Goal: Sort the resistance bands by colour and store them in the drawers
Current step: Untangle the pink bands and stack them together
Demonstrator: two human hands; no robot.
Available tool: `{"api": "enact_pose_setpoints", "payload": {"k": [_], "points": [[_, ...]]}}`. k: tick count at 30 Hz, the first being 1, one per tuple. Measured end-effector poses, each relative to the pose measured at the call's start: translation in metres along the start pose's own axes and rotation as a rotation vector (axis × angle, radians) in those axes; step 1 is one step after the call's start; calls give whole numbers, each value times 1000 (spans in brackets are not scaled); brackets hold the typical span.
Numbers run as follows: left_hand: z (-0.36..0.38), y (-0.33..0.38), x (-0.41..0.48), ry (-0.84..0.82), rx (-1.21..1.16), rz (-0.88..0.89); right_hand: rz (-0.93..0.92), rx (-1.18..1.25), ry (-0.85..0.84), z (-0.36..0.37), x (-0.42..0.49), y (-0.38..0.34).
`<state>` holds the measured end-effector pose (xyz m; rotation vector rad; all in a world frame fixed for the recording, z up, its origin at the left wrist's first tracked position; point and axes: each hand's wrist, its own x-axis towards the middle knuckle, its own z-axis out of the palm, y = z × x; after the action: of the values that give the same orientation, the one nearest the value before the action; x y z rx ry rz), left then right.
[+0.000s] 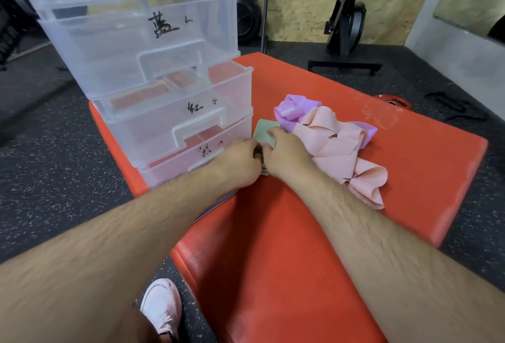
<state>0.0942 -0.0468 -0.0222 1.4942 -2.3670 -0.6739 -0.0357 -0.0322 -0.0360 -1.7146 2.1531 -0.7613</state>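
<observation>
The red padded tabletop (pixel 410 151) carried everything, and its near-left part was taken up by the clear drawer unit (pixel 142 50). The two lower drawers stood forward of the ones above. A knock from a forearm could have pushed the light plastic stack toward the tabletop's left edge, which lay close beside it. The handwritten labels on the drawer fronts were small and smeared, so a band might easily have gone into the wrong colour's drawer.

The pink band (pixel 336 151) sprawled loose and rumpled just right of the hands, touching the right wrist. A quick pull of that arm could have dragged it along or tangled it. Its far folds lay over the purple band (pixel 295 107), so lifting one would probably have disturbed the other.

The green band (pixel 263 131) was the piece in work. It lay on the tabletop just beside the lowest drawer (pixel 191 162), partly under the fingers.

The right hand (pixel 287 151) pinched it at its near corner. The left hand (pixel 240 162) met it there with fingers curled in, apparently holding the same edge, though most of that grip was hidden. The stretchy material could have sprung open once released. With the left hand in front of the lowest drawer, the band might also have caught on the drawer's rim instead of dropping in.
</observation>
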Motion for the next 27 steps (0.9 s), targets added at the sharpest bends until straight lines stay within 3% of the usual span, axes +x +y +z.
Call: {"api": "enact_pose_setpoints", "payload": {"k": [9, 16, 22, 27], "points": [[-3, 12, -7, 77, 202, 157, -190, -101, -63, -21, -27, 15], [11, 42, -8, 146, 224, 262, -155, -177, -60, -67, -48, 31], [35, 72, -7, -40, 181, 318, 2, -259, -193, -110, -65, 71], [55, 90, -2, -175, 154, 237, -52, -307, -290, -113, -78, 104]]}}
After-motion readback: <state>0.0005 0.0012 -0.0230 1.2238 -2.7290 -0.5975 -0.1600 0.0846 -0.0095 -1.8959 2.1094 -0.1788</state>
